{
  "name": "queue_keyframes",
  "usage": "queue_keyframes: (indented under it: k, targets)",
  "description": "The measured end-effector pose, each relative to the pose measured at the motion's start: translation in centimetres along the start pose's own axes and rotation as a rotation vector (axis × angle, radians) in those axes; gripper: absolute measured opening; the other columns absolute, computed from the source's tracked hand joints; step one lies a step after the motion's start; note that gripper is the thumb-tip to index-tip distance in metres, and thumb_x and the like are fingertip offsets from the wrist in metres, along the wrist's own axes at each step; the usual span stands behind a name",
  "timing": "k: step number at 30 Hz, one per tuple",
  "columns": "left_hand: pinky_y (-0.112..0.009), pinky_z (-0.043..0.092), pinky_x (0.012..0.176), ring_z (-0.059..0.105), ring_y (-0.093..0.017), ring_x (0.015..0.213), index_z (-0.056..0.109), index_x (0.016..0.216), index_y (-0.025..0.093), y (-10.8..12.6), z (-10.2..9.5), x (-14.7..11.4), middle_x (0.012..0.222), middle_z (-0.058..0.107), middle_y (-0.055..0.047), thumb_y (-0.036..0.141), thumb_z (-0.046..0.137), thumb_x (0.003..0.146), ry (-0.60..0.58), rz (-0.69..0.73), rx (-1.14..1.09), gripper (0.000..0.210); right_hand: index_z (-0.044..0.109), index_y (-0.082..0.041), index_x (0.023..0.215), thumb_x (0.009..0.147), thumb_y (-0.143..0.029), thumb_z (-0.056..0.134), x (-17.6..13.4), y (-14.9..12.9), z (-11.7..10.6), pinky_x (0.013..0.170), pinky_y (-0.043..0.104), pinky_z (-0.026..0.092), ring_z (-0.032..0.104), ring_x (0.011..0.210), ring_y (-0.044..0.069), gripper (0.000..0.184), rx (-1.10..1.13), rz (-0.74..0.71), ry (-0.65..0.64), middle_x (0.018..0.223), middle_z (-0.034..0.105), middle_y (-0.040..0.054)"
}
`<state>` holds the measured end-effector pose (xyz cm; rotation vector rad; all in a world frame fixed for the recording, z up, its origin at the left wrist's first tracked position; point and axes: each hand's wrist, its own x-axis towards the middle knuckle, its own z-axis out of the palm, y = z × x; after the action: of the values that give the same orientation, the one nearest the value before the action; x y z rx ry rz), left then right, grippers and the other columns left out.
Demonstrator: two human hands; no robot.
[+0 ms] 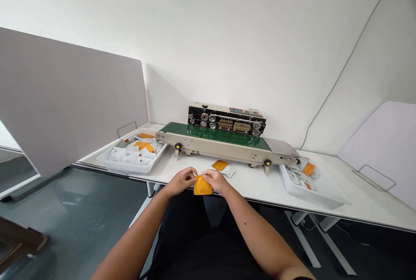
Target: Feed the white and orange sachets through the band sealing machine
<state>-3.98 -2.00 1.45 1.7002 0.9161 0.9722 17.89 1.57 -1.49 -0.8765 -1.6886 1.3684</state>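
Note:
Between my two hands hangs an orange pouch [203, 187], held by its upper edge just over the table's front edge. My left hand [182, 181] pinches its top left corner. At the top right, my right hand [216, 180] has its thumb and fingers closed on the same pouch. A little beyond my hands, another orange pouch [220, 165] lies on the table, with white printed packets [229, 171] beside and partly under it.
A band sealing machine [227, 119] with a green conveyor belt [211, 134] stands behind my hands. To the left is a white bin [130, 167] of white and orange packets; to the right, another such bin [320, 200]. Grey partitions [81, 102] flank the table.

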Motion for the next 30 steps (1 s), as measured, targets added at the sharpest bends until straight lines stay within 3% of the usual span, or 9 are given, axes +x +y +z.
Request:
queue_keyframes:
  k: [10,15,18,21,22,24,28,30]
  targets:
    - [-0.023,0.04,0.063,0.052,-0.012,0.061,0.054,0.093,0.019,-1.0,-0.3,0.2,0.067,0.059,0.006,0.044,0.073,0.083,0.04,-0.01,-0.031,0.033,0.071,-0.021,0.095,0.083,-0.051,0.069,0.0,0.2,0.0,0.073,0.031,0.051,0.065,0.08,0.02,0.032,-0.04,0.007,0.036,0.088,0.07,0.0032]
    - [-0.023,0.041,0.064,0.054,-0.013,0.062,0.053,0.094,0.019,-0.6,-0.1,0.0,0.067,0.061,0.005,0.041,0.071,0.082,0.075,-0.008,-0.039,0.031,0.071,-0.021,0.098,0.086,-0.043,0.064,-0.5,0.2,-0.3,0.072,0.029,0.051,0.066,0.081,0.019,0.026,-0.14,0.036,-0.015,0.088,0.071,0.002]
    - [-0.024,0.041,0.064,0.054,-0.013,0.063,0.053,0.096,0.02,-0.2,-0.1,-0.2,0.069,0.064,0.003,0.036,0.068,0.083,0.094,0.003,-0.007,0.026,0.073,-0.021,0.095,0.085,-0.036,0.065,-0.9,-0.5,-1.8,0.072,0.027,0.049,0.065,0.08,0.017,0.019,-0.295,0.008,-0.097,0.09,0.072,0.0013]
    - [-0.023,0.036,0.06,0.049,-0.012,0.06,0.053,0.101,0.02,-0.2,-0.2,-0.2,0.07,0.065,0.003,0.034,0.065,0.084,0.106,0.009,0.009,0.025,0.074,-0.02,0.096,0.081,-0.039,0.071,-0.7,-2.4,-5.1,0.061,0.024,0.047,0.061,0.066,0.014,0.025,-0.335,0.039,-0.148,0.081,0.072,0.0015]
    - [-0.022,0.035,0.059,0.047,-0.012,0.059,0.052,0.102,0.02,-0.2,-0.2,-0.1,0.07,0.065,0.003,0.035,0.064,0.084,0.103,0.008,0.007,0.026,0.073,-0.019,0.098,0.079,-0.043,0.073,-0.5,-3.4,-6.6,0.056,0.024,0.045,0.059,0.06,0.013,0.031,-0.295,0.051,-0.109,0.078,0.071,0.0014]
    - [-0.022,0.032,0.056,0.044,-0.011,0.057,0.052,0.103,0.02,-0.4,-0.2,-0.1,0.07,0.065,0.003,0.036,0.063,0.084,0.096,0.003,0.001,0.028,0.07,-0.018,0.1,0.074,-0.05,0.077,0.3,-5.7,-10.0,0.048,0.022,0.042,0.054,0.051,0.011,0.042,-0.171,0.019,0.087,0.074,0.069,0.0007]
    - [-0.022,0.029,0.055,0.04,-0.01,0.055,0.052,0.103,0.02,-0.4,-0.2,0.0,0.07,0.063,0.003,0.038,0.064,0.083,0.099,-0.004,-0.008,0.03,0.063,-0.018,0.107,0.075,-0.05,0.075,2.2,-10.4,-18.0,0.044,0.018,0.037,0.05,0.047,0.009,0.046,0.036,-0.302,0.705,0.06,0.06,-0.0046]
    - [-0.022,0.028,0.055,0.039,-0.01,0.055,0.052,0.103,0.019,-0.3,-0.2,0.0,0.07,0.063,0.003,0.038,0.064,0.082,0.097,-0.009,-0.012,0.03,0.06,-0.018,0.11,0.081,-0.043,0.069,2.9,-11.7,-21.7,0.044,0.017,0.039,0.05,0.045,0.009,0.039,0.075,-0.368,0.975,0.057,0.06,-0.0053]
